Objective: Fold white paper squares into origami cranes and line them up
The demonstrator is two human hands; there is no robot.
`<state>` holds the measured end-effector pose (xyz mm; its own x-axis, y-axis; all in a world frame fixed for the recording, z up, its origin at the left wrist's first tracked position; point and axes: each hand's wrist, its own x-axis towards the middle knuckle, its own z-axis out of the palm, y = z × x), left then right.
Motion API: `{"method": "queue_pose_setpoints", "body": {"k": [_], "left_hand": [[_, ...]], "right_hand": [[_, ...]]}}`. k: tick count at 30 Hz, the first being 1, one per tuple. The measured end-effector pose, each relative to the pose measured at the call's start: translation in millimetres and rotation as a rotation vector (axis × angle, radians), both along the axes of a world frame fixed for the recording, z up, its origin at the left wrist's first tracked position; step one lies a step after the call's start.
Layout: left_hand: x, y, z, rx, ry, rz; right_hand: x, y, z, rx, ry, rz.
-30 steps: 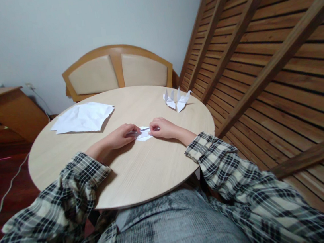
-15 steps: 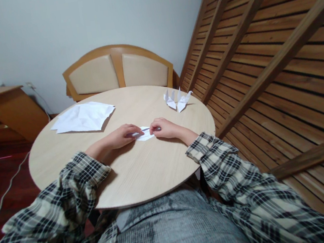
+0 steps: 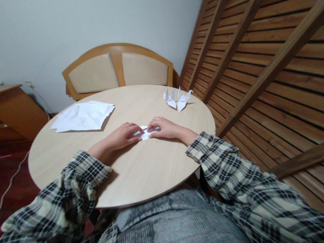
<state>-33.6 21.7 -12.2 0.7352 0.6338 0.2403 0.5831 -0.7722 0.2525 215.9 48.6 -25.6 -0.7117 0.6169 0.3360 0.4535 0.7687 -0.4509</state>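
Both thumbs are now set apart from the forefingers at the near edge of the folded paper point(image 3: 145, 134), where, half a second ago, the fingers were bunched more closely over it; the papers elsewhere are left where they were. Behind everything, a pale wall point(image 3: 123, 14) is seen, met on the right by a slatted wooden panel point(image 3: 279, 56). Before them a round, light-coloured table point(image 3: 128, 182) is placed, and beyond its far edge a curved chair back point(image 3: 119, 69) with two cream pads is partly hidden. At the far left a wooden desk point(image 3: 17, 103) is cut off by the border of the view. Over the near part of the table, two checked sleeves point(image 3: 225, 165) are stretched from either side. On the table's far left, white sheets point(image 3: 84, 117) are laid in a loose, creased pile. The left hand point(image 3: 123, 135) and the right hand point(image 3: 165, 128) are held facing each other, just beside one another. By each, one end of the folded paper is grasped between thumb and bent fingers; how firmly cannot be told. Near the table's right rim, two paper birds point(image 3: 182, 102) are stood side by side. The folded paper itself is kept low at the table's middle, its ends covered by the fingers.
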Motion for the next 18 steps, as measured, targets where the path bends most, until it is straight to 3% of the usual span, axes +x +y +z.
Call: {"method": "queue_pose_setpoints", "body": {"k": [8, 14, 18], "left_hand": [[4.7, -1.8, -0.8, 0.029, -0.024, 0.006], [7.3, -9.5, 2.8, -0.049, -0.03, 0.124], [10.8, -13.9, 3.0, -0.051, -0.044, 0.137]], "right_hand": [[-1.6, -1.8, -0.2, 0.033, 0.032, -0.055], [-1.3, 1.8, -4.1, 0.086, -0.054, -0.25], [-2.1, -0.7, -3.1, 0.078, -0.089, -0.267]]}}
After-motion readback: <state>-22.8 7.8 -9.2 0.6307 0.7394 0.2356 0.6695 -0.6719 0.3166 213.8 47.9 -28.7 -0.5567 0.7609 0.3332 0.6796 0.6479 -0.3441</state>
